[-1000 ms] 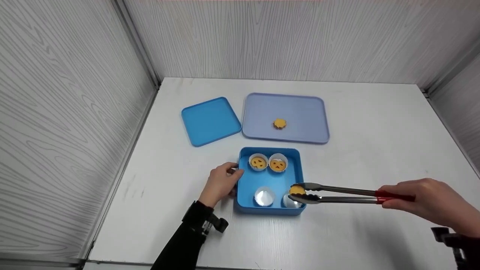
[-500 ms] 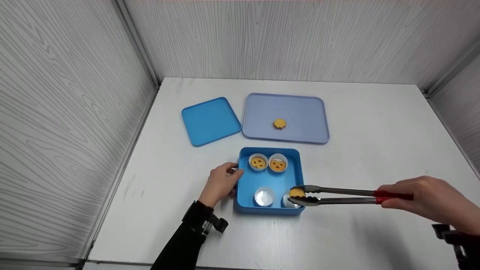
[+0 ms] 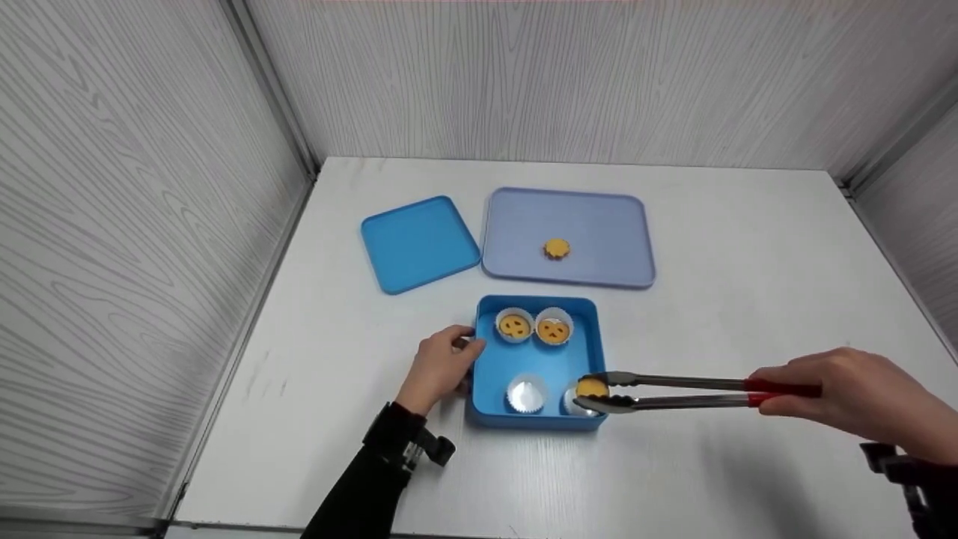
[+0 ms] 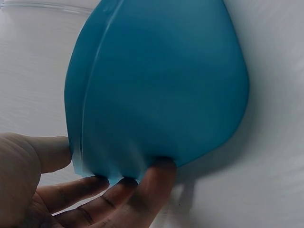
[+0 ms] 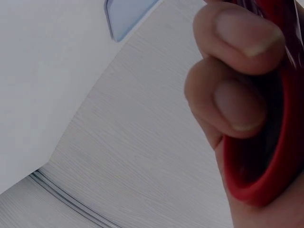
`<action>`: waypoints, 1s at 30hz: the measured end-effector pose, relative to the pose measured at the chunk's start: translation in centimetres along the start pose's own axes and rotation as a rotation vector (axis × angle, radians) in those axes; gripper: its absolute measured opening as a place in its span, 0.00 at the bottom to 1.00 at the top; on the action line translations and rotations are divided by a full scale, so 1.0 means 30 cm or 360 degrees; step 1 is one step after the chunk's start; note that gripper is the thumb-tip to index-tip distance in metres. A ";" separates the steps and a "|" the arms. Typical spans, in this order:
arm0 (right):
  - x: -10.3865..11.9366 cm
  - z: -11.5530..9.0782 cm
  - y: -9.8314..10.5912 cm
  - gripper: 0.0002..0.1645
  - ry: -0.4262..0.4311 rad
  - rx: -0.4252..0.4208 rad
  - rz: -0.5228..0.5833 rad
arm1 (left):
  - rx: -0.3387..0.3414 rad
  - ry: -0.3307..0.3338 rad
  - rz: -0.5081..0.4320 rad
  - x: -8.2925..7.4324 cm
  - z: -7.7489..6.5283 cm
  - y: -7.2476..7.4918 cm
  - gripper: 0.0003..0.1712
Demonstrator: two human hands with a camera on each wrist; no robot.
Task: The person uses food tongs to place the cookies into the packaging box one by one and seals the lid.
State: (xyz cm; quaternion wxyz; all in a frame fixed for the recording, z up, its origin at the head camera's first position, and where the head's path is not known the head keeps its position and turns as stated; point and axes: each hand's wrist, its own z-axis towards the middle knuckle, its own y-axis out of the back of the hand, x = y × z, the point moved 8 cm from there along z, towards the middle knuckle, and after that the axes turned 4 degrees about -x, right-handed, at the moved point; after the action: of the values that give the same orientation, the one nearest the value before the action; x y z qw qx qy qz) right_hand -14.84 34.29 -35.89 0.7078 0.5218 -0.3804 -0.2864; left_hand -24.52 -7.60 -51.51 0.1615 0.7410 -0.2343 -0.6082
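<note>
While left grip (image 3: 441, 363) holds blue box (image 3: 516, 361), right grip (image 3: 831, 385) round tongs (image 3: 681, 382), cookies (image 3: 514, 326) in two far cups (image 3: 554, 313) inside

from here i count 4 cookies (image 3: 556, 248), 4 fluted cups (image 3: 526, 394), 1 blue box (image 3: 520, 361), 1 flat blue panel (image 3: 419, 245), 1 lavender tray (image 3: 599, 228), 1 pair of tongs (image 3: 696, 402), 2 hands (image 3: 440, 364), 2 black wrist straps (image 3: 394, 427), 1 desk (image 3: 733, 299).

The blue box (image 3: 535, 358), square and open-topped, sits upright, its left wall gripped by the left hand (image 3: 439, 367). The tongs (image 3: 692, 403), metal with red handles, extend leftward from the right hand (image 3: 861, 393), a yellow cookie (image 3: 592, 387) between their tips, over a silvery cup (image 3: 571, 398).
</note>
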 end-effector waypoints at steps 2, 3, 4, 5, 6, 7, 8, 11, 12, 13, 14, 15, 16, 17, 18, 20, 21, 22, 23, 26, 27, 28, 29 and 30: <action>-0.002 -0.002 0.000 0.15 -0.0002 -0.0001 0.0015 | 0.0003 -0.0013 0.0001 -0.003 -0.003 0.001 0.27; -0.002 -0.003 0.000 0.15 -0.0001 -0.0003 0.0017 | 0.0005 -0.0008 -0.0003 -0.002 -0.003 0.001 0.27; -0.002 -0.003 -0.001 0.16 0.0001 -0.0004 0.0020 | 0.0010 -0.0012 -0.0004 -0.003 -0.004 0.001 0.27; -0.001 -0.003 -0.001 0.16 0.0010 -0.0008 0.0017 | 0.0015 -0.0006 -0.0008 -0.003 -0.004 0.000 0.27; -0.001 -0.004 -0.002 0.16 0.0021 -0.0012 0.0014 | 0.0018 0.0001 -0.0009 -0.001 -0.004 -0.001 0.27; -0.001 -0.003 -0.003 0.16 0.0025 -0.0015 0.0012 | 0.0022 0.0007 -0.0011 0.000 -0.004 -0.002 0.27; -0.001 -0.003 -0.003 0.16 0.0028 -0.0016 0.0011 | 0.0026 0.0016 -0.0015 0.001 -0.003 -0.002 0.27; 0.000 -0.004 -0.005 0.16 0.0032 -0.0019 0.0011 | 0.0030 0.0032 -0.0018 0.003 -0.003 -0.002 0.27; 0.000 -0.004 -0.005 0.16 0.0032 -0.0018 0.0013 | 0.0032 0.0032 -0.0021 0.003 -0.002 -0.003 0.27; 0.000 -0.005 -0.006 0.16 0.0030 -0.0015 0.0015 | 0.0033 0.0031 -0.0020 0.003 -0.003 -0.003 0.27; 0.000 -0.005 -0.005 0.16 0.0022 -0.0015 0.0013 | 0.0034 0.0030 -0.0021 0.003 -0.003 -0.003 0.27; 0.000 -0.005 -0.005 0.16 0.0018 -0.0016 0.0010 | 0.0033 0.0028 -0.0019 0.003 -0.003 -0.002 0.27; -0.001 -0.005 -0.005 0.15 0.0012 -0.0013 0.0005 | 0.0031 0.0024 -0.0015 0.003 -0.003 -0.002 0.27; -0.002 -0.006 -0.004 0.15 0.0007 -0.0013 -0.0001 | 0.0030 0.0022 -0.0014 0.003 -0.003 -0.002 0.27; -0.004 -0.006 -0.002 0.15 -0.0006 -0.0017 -0.0012 | 0.0029 0.0015 -0.0009 0.002 -0.004 -0.003 0.27; -0.007 -0.007 0.004 0.15 -0.0035 -0.0025 -0.0037 | 0.0025 0.0007 0.0003 0.002 -0.004 -0.002 0.27; -0.008 -0.007 0.007 0.15 -0.0044 -0.0027 -0.0047 | 0.0024 0.0007 0.0005 0.002 -0.004 -0.002 0.27; -0.009 -0.008 0.010 0.15 -0.0057 -0.0031 -0.0057 | 0.0024 0.0009 0.0003 0.002 -0.004 -0.002 0.27; -0.010 -0.008 0.012 0.15 -0.0066 -0.0035 -0.0063 | 0.0024 0.0010 0.0002 0.002 -0.004 -0.002 0.27; -0.009 -0.009 0.023 0.15 -0.0052 -0.0053 -0.0067 | 0.0022 0.0023 -0.0002 0.002 -0.003 -0.002 0.27; -0.008 -0.009 0.028 0.15 -0.0042 -0.0065 -0.0070 | 0.0021 0.0025 -0.0005 0.002 -0.003 -0.001 0.27; -0.007 -0.009 0.034 0.16 -0.0031 -0.0082 -0.0077 | 0.0019 0.0027 -0.0004 0.002 -0.003 -0.001 0.27; -0.006 -0.009 0.041 0.17 -0.0022 -0.0096 -0.0085 | 0.0017 0.0025 -0.0003 0.002 -0.002 -0.001 0.27; -0.005 -0.009 0.048 0.17 -0.0015 -0.0113 -0.0096 | 0.0018 0.0024 -0.0007 0.003 -0.001 -0.002 0.27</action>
State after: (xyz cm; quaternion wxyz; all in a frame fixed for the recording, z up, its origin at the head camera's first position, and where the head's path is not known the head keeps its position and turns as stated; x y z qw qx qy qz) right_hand -14.70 34.98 -34.59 0.7151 0.5062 -0.3575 -0.3233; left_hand -24.47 -7.60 -51.60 0.1576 0.7471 -0.2350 -0.6015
